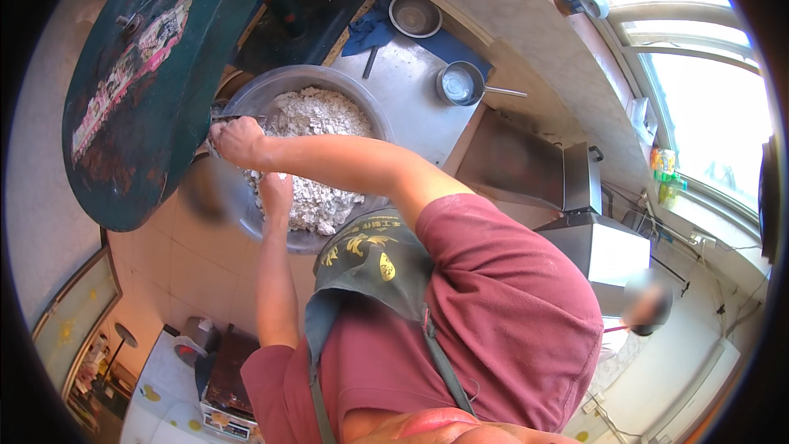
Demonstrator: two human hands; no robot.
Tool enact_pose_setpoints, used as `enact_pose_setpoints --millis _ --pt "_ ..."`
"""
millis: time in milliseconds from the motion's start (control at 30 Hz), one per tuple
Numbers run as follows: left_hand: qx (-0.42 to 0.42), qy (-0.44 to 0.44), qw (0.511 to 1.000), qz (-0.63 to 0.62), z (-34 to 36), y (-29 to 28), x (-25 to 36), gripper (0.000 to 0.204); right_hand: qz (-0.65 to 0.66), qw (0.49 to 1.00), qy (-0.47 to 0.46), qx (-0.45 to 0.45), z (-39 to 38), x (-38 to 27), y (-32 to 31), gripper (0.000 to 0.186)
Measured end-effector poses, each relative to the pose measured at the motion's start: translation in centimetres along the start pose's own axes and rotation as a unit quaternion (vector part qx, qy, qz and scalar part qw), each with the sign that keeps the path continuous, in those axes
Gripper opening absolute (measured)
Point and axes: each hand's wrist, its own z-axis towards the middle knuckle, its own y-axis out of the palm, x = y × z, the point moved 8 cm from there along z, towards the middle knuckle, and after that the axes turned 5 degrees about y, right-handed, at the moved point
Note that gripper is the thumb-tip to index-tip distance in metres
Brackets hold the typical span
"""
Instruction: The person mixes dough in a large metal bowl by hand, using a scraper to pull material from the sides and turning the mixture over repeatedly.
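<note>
A wide metal basin (380, 115) full of whitish, crumbly dough (325, 115) stands on the worktop before me. My right hand (240, 142) reaches across to the basin's left rim, beside the dark green machine (115, 156). Its fingers are curled closed next to a thin metal piece; what they hold is hidden. Lower down, my left hand (275, 191) is at the left part of the basin, against the crumbs. The fingers of that hand are mostly out of sight.
The green machine's rounded body overhangs the basin's left side. On the metal worktop (411, 115) are a steel bowl (415, 16), a saucepan (460, 84) with its handle pointing right, and a blue cloth (368, 35). A window (707, 107) is at the right. Another person (645, 304) is farther off.
</note>
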Motion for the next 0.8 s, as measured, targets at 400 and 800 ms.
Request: enact_pose_setpoints --millis 400,800 --pt "0.075 0.059 0.990 -0.109 -2.3 -2.7 1.2 0.033 0.017 0.998 -0.036 -0.047 -2.5 -1.9 -0.9 0.031" --pt "0.044 -0.037 0.974 -0.219 -3.6 2.5 -4.8 0.029 0.000 0.989 -0.057 -0.139 -3.7 -4.3 0.8 0.029"
